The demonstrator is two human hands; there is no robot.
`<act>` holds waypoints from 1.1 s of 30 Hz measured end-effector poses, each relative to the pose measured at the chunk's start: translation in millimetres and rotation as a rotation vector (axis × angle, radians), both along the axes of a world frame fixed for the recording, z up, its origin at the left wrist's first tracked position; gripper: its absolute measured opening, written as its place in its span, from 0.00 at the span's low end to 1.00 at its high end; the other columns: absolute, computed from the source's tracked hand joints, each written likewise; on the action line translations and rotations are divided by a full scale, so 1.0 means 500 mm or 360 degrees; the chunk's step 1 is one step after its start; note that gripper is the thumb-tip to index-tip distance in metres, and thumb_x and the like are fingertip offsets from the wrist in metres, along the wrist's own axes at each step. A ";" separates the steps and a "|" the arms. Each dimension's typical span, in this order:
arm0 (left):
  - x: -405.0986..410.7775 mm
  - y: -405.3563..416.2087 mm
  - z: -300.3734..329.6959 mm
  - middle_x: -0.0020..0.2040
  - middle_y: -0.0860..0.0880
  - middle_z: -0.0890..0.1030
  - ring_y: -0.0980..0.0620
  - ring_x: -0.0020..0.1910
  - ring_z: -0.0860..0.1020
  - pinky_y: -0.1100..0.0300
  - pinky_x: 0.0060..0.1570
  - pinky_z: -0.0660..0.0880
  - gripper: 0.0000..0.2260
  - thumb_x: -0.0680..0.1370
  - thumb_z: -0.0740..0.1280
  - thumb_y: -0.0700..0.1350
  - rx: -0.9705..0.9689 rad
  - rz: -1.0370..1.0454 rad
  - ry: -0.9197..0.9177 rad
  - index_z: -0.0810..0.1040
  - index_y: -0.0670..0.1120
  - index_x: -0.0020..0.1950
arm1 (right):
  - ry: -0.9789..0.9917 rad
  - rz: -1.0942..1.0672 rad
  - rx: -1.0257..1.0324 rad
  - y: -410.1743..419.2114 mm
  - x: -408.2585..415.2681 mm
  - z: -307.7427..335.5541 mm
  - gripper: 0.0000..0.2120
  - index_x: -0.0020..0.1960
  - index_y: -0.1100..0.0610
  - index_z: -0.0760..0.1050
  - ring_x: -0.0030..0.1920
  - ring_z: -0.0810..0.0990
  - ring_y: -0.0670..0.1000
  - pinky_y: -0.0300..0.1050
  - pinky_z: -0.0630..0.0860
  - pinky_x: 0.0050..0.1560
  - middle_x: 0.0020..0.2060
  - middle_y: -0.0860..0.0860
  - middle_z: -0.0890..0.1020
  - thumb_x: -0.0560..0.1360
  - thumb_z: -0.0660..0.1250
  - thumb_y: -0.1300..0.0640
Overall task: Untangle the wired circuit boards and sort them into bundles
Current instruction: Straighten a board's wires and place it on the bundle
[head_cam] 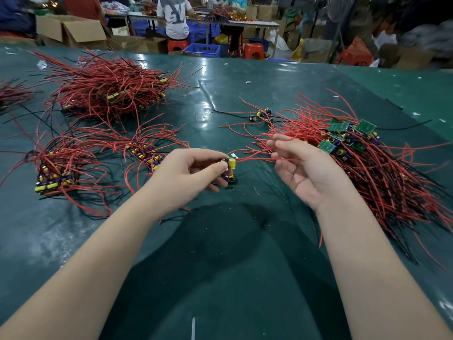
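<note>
My left hand [193, 173] pinches a small circuit board [230, 168] with a yellow capacitor, held just above the green table [220, 266]. A red wire [259, 159] runs from that board to the right, across the fingers of my right hand [299, 168], which is palm-up with loosely curled fingers. A tangled pile of boards [355, 153] with red and black wires lies right of my right hand. Sorted bundles lie at the left: a near one [56, 175], a middle one [144, 153] and a large far one [110, 92].
A few loose boards [262, 115] lie in the middle of the table beyond my hands. Past the far table edge are cardboard boxes [71, 28], blue crates [203, 49], red stools [253, 50] and people seated at other tables.
</note>
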State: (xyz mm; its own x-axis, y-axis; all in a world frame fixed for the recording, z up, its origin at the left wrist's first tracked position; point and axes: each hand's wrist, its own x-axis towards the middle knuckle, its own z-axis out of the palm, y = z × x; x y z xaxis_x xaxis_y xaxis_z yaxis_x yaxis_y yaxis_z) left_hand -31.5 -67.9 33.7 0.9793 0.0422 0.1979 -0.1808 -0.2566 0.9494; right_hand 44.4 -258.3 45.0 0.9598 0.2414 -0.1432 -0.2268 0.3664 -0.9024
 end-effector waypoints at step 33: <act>-0.003 0.013 0.009 0.41 0.46 0.85 0.54 0.34 0.81 0.65 0.35 0.78 0.07 0.78 0.64 0.37 -0.0286 -0.0156 0.0123 0.82 0.42 0.49 | 0.0024 -0.0216 0.0208 -0.009 0.015 -0.008 0.05 0.44 0.51 0.79 0.23 0.73 0.40 0.29 0.58 0.17 0.39 0.48 0.85 0.75 0.68 0.59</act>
State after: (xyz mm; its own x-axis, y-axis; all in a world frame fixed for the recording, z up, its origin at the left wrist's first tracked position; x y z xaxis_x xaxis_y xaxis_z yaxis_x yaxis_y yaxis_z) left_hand -33.2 -61.3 38.4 0.9925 -0.0260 0.1197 -0.1212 -0.0670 0.9904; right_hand 51.7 -263.1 41.2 0.9828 0.1274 -0.1340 -0.1807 0.5082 -0.8421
